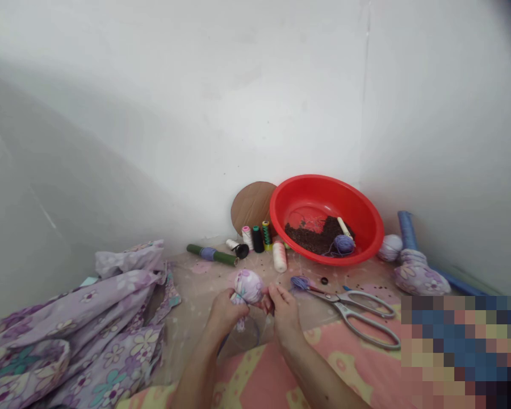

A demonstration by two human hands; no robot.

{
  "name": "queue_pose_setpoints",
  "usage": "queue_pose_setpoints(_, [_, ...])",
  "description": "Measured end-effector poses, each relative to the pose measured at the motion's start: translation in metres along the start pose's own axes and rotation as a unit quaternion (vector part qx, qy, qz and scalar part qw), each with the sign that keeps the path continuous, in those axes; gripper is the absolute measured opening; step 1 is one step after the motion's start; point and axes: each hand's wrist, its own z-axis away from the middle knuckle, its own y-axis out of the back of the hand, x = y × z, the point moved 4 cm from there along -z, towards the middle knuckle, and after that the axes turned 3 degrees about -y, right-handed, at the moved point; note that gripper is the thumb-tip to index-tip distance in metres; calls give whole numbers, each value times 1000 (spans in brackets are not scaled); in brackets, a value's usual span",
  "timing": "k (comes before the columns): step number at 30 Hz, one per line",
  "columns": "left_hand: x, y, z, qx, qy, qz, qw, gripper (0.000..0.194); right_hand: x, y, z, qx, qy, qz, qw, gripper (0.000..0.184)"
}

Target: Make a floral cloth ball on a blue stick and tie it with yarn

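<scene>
Red plastic basin, thread spools, scissors nr R hand.

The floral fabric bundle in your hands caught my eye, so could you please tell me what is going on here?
A person holds a round lilac floral fabric bundle in their left hand, while their right hand pinches at its gathered neck. Large scissors lie nearby on a sheet, and behind stand thread spools and a red basin holding dark granules.
</scene>
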Motion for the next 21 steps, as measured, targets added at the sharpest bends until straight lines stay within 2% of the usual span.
queue_pose_setpoints(6, [-4,0,1,22,-6,-211,977,29,-16,-8,6,-70,43,152,985,31])
queue_pose_setpoints(11, [-4,4,7,31,0,-308,951,27,-18,-11,8,-133,101,281,945,31])
queue_pose_setpoints(17, [6,4,17,32,-18,-342,939,32,-23,-12,10,-153,242,422,861,30])
queue_pose_setpoints(21, [14,-1,22,15,-23,-367,930,27,-32,-13,13,-164,317,507,785,28])
